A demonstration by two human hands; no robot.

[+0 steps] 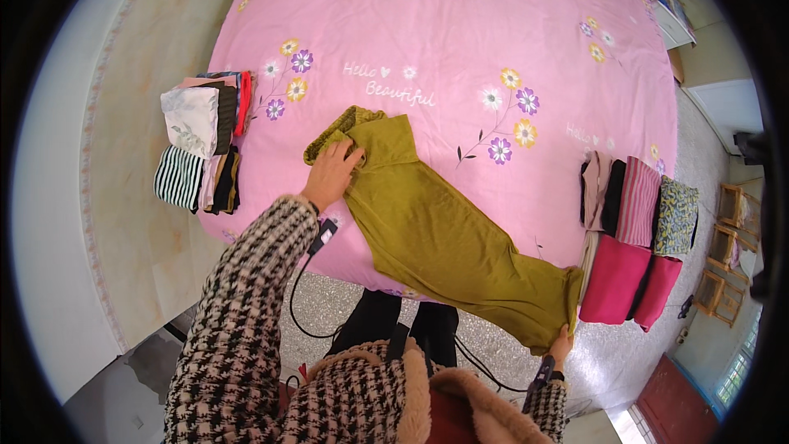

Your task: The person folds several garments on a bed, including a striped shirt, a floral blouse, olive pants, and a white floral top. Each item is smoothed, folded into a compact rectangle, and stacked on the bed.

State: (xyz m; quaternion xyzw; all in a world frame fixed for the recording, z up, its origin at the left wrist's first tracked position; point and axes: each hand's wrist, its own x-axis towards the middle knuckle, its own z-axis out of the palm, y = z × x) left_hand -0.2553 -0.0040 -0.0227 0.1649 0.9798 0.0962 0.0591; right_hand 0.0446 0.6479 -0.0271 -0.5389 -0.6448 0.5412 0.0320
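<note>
An olive-green short-sleeved garment (444, 228) lies stretched diagonally over the near edge of a bed with a pink flowered cover (456, 25). My left hand (333, 174) rests on its bunched collar end, fingers spread over the cloth; whether they pinch it is hard to see. At the lower right my right hand (561, 345) grips the hem, which hangs past the bed's edge. One sleeve points up from the collar end. Part of the garment's collar is folded over, showing a textured, darker side.
Folded clothes (191, 120) are stacked at the bed's left edge, with a striped folded garment (179, 178) below. At the right edge lie more folded clothes, among them a bright pink one (615, 281). Wooden chairs (721, 253) stand farther right. Black cables (293, 296) hang near my body.
</note>
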